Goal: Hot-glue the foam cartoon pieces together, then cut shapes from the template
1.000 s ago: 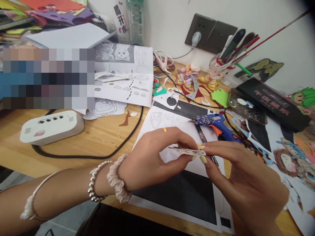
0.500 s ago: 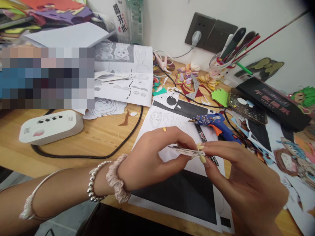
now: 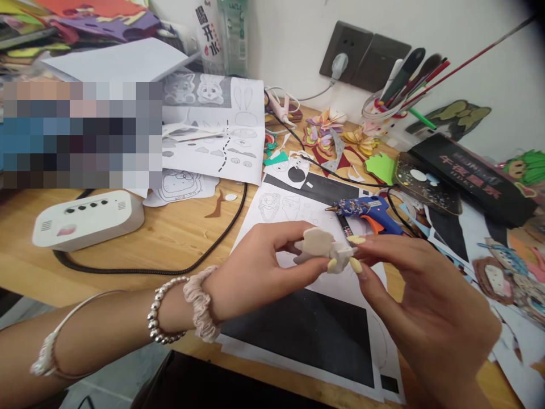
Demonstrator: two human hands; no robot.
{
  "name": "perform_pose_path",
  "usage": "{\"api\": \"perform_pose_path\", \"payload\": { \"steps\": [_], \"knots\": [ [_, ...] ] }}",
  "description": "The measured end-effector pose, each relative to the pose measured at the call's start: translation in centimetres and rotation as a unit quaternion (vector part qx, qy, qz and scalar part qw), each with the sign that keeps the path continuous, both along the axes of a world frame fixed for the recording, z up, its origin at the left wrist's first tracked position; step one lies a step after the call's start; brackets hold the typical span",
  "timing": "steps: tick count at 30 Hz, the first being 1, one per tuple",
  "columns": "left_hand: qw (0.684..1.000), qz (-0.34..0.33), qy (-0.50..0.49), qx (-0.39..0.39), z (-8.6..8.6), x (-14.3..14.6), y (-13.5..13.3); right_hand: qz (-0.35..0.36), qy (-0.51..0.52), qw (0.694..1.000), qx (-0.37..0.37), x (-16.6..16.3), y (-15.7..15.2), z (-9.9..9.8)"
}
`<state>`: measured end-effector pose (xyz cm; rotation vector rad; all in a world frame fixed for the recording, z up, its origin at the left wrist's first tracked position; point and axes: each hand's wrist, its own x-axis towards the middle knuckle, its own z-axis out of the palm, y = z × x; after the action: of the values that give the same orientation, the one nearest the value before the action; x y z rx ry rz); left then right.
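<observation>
Together, the left hand point(image 3: 259, 267) and right hand point(image 3: 421, 301) pinch a pale beige foam cut-out point(image 3: 317, 243), each grip clamped on one end, holding it above a white printed sheet point(image 3: 293, 207) on the wooden bench point(image 3: 170, 238); a blue hot-glue gun point(image 3: 366, 209) lies just beyond them.

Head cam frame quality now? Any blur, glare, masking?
Head view: soft, even light, no harsh glare; the beige foam cut-out pinched between left hand and right hand is sharp; a pixelated mosaic block masks the upper left; dark vignette in the top-right corner; edges look stretched by the wide lens.
</observation>
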<state>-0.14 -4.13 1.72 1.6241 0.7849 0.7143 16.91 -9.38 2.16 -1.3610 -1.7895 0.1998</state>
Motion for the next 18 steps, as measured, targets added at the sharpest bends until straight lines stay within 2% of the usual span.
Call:
{"api": "perform_pose_path", "payload": {
  "steps": [5,10,18],
  "knots": [
    [0.994,-0.006,-0.059,-0.088,-0.68,0.1,0.16,0.024,-0.048,0.999,0.004,0.51,0.11,0.04],
    [0.977,-0.011,-0.091,-0.193,-0.88,0.21,0.23,0.013,-0.083,0.996,0.005,0.57,0.14,0.08],
    [0.965,-0.004,-0.095,-0.243,-0.75,0.27,0.47,0.012,-0.087,0.996,-0.003,0.12,0.2,0.14]
  ]
}}
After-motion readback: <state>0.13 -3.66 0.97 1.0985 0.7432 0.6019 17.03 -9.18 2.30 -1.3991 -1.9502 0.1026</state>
